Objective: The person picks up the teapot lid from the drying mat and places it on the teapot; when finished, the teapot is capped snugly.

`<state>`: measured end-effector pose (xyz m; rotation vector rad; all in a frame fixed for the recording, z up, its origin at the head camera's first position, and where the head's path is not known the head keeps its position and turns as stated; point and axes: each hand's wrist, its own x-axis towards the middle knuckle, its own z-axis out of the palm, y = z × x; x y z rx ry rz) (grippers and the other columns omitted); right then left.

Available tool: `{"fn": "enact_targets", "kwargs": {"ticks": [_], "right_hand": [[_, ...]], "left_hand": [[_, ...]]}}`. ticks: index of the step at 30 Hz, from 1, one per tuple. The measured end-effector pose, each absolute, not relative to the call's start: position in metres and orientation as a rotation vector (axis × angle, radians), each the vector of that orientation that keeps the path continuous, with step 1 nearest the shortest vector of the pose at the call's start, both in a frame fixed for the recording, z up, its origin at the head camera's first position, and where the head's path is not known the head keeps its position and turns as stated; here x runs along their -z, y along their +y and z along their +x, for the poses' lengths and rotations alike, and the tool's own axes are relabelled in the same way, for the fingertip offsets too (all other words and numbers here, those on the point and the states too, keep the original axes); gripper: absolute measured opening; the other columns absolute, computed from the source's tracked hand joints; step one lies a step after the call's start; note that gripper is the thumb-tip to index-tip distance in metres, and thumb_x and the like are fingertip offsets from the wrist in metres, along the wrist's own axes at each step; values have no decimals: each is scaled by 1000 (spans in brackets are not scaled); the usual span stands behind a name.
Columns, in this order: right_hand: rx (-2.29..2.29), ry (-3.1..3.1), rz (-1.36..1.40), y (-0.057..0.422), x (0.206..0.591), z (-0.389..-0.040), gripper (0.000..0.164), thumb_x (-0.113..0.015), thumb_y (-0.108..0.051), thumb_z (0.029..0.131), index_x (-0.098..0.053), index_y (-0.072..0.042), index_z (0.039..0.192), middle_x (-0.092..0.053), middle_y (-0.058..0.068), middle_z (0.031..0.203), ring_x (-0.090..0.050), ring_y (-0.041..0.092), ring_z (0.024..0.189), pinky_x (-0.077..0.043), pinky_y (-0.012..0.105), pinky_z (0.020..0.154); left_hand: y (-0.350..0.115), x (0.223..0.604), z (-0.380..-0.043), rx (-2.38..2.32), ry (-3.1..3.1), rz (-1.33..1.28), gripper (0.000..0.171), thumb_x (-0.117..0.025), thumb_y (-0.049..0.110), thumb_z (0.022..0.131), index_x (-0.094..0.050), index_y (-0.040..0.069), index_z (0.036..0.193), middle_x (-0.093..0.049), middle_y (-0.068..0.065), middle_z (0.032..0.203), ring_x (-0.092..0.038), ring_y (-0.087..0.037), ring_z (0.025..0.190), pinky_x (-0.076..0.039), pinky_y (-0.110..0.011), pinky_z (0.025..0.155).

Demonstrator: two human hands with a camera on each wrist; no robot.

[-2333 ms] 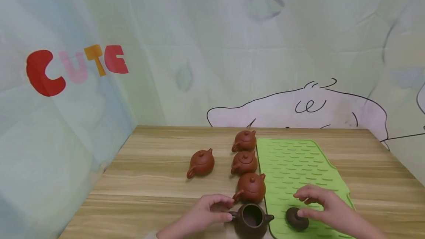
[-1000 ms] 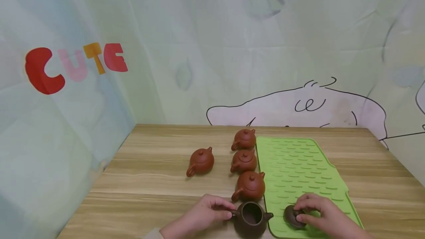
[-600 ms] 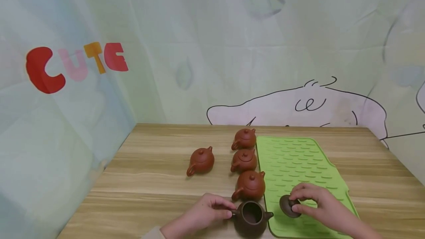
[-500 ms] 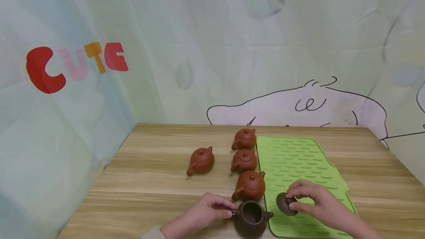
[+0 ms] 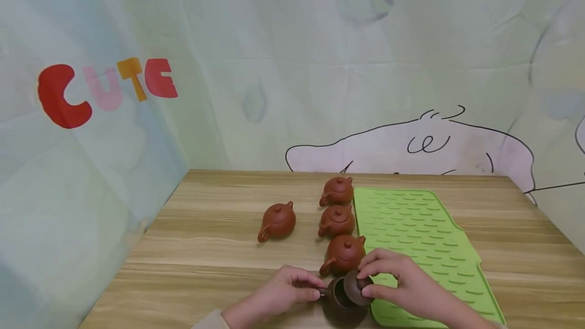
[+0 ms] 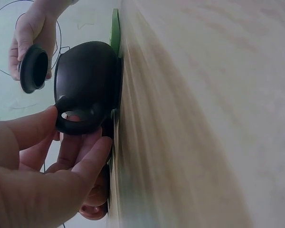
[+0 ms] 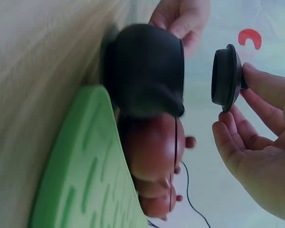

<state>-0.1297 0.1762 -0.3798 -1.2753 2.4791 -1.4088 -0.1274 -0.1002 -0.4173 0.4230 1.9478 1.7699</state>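
A dark brown teapot [image 5: 344, 315] stands uncovered at the table's front, left of the green mat. My left hand [image 5: 284, 293] pinches its handle [image 6: 80, 124] between thumb and fingers. Above the teapot's mouth, my right hand [image 5: 402, 284] holds the dark lid [image 5: 355, 288] by its knob. Both wrist views show a gap between the lid [image 7: 225, 78] and the pot's rim. In the head view the lid covers the right part of the opening, and my right fingers hide the spout. The spout [image 7: 168, 99] shows in the right wrist view.
Three reddish-brown teapots [image 5: 346, 254] line up behind the dark one along the left edge of the green mat [image 5: 411, 227]. Another reddish-brown teapot [image 5: 278, 221] stands farther left on the wooden table [image 5: 205, 253]. A printed cloth [image 5: 256, 65] hangs behind the table.
My right hand took the lid by its knob, lifted it off the green mat and carried it left over the dark teapot. My left hand stays at the handle.
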Motion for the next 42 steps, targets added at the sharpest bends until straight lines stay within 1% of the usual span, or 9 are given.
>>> {"fn": "enact_targets", "kwargs": {"ticks": [5,13,20,29,38,42], "right_hand": [[1402,2456,-1316,166,384,-130,15,-68,-21,89,-70,-20,103,-63,-4,106,-59,8,95,-51,27,79],[1392,2464,-1310,161,393,-131,13,-69,-22,89,-71,-20,102,-62,-5,104,-58,7,94,-52,29,76],[1372,2467,-1321,158,396,-132,14,-69,-20,88,-71,-16,101,-63,0,103,-58,9,94,-52,28,76],[1317,2503,-1305,158,399,-133,13,-69,-21,89,-71,-16,100,-61,-1,102,-57,7,93,-52,27,74],[1312,2524,-1293,157,401,-134,12,-68,-21,90,-70,-16,101,-62,-1,102,-58,8,92,-52,26,72],[1294,2541,-1318,156,399,-136,15,-67,-22,91,-69,-15,103,-64,-2,103,-59,8,94,-52,27,74]], "left_hand": [[-100,417,-128,-1763,1959,441,20,-67,1,87,-69,-8,105,-71,-14,104,-60,-8,92,-48,-16,77],[-100,417,-127,-1761,1942,454,20,-66,1,88,-69,-9,105,-70,-16,103,-60,-8,89,-49,-16,75],[-100,416,-127,-1754,1943,457,20,-66,1,88,-69,-9,105,-70,-15,103,-59,-8,89,-48,-16,75],[-100,417,-128,-1735,1960,475,20,-66,2,88,-70,-8,105,-70,-15,103,-59,-9,92,-48,-17,78],[-99,417,-130,-1725,2000,469,19,-67,1,87,-70,-6,104,-71,-14,103,-60,-11,94,-47,-19,79],[-100,415,-132,-1683,2065,497,17,-67,0,86,-70,-5,103,-70,-14,102,-60,-11,93,-46,-19,79]]}}
